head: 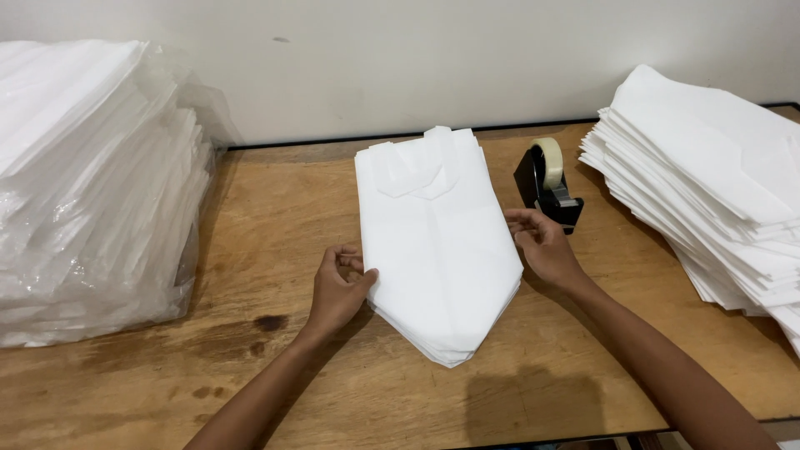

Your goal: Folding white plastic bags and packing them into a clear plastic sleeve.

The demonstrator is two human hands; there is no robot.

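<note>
Pale wall runs along the top of the frame behind a worn wooden table [275,383] with dark stains at lower left. Both forearms reach up from the bottom edge toward the middle. The left hand [337,287] is curled, its thumb touching the left edge of a small pile of folded white paper [433,250]; the fingers are bent, not clamped on anything. The right hand [542,242] lies against the pile's right edge, fingers loosely spread and holding nothing. The pile sits in the center of the table, its long axis running from top to bottom of the frame, its pointed end toward the bottom and its squared, folded end toward the wall. Just above the right hand stands a black tape dispenser [546,183] with a clear roll. At the left, a clear plastic bag [100,192] holds a thick bundle of white sheets. At the right lies a tall loose stack of folded white sheets [708,175].
</note>
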